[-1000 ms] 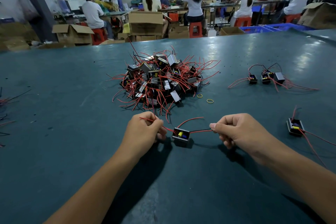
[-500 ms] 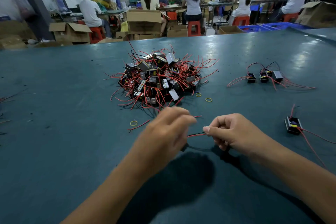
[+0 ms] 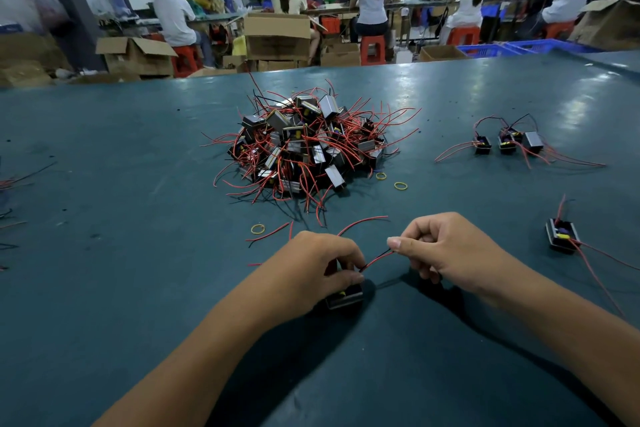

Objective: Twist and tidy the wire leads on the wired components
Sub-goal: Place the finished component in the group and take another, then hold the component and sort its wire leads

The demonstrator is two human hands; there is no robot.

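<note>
Left hand (image 3: 322, 263) grips the component (image 3: 344, 298); right hand (image 3: 446, 250), fingers curled, pinches its wire leads (image 3: 377, 258).

Head camera (worn) looks down, forward, close.

Left hand (image 3: 320, 265) coming back down over small black box (image 3: 344, 298), now curling round it and holding it on table; box was hiding behind hand a moment ago, and lying bare between both hands before that. Red and black wires (image 3: 377, 258) now going up in slant from box to right hand (image 3: 446, 250), which is pinching them. Loose red wire (image 3: 362, 222) now poking out behind left hand.
</note>
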